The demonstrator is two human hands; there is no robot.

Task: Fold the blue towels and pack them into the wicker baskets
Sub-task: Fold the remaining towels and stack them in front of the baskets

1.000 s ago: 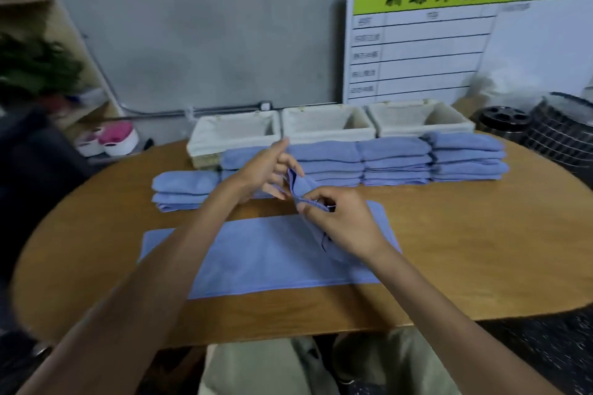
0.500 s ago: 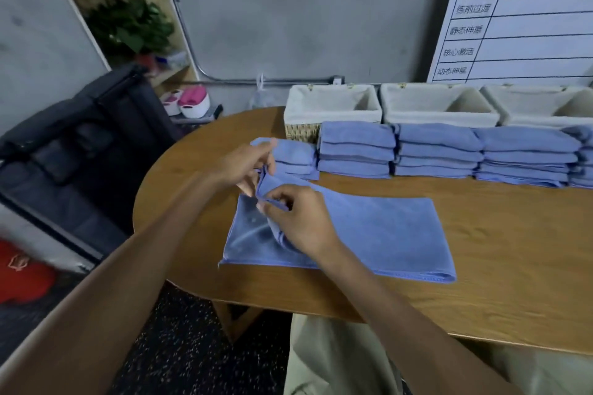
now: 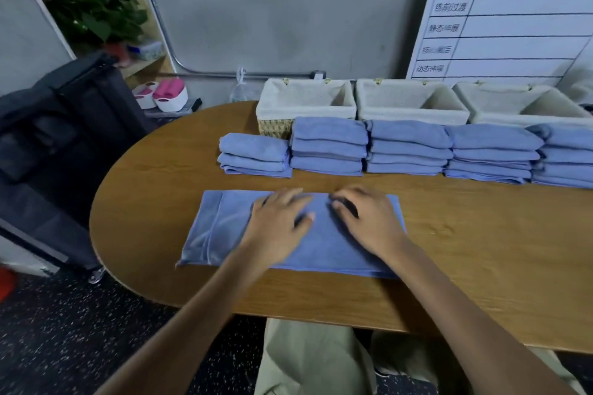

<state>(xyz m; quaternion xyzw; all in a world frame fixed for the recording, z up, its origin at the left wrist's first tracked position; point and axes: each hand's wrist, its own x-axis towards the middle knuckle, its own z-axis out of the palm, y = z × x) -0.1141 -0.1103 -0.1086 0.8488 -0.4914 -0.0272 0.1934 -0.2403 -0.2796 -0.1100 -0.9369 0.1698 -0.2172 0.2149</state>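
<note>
Blue towel (image 3: 224, 228), table's near edge: soft, limp, light; left hand (image 3: 277, 228) and right hand (image 3: 369, 223) pressing flat, ungripped; lift by corners.

A blue towel (image 3: 224, 228) lay folded on the wooden worktop (image 3: 481, 260). The left hand (image 3: 276, 228) and right hand (image 3: 369, 221) pressed flat on it, fingers spread. Behind stood stacks of folded towels (image 3: 407, 147) (five in a row) before three lined wicker baskets (image 3: 305, 106).

Rightmost towel stack (image 3: 568, 155) cut off by frame edge.
</note>
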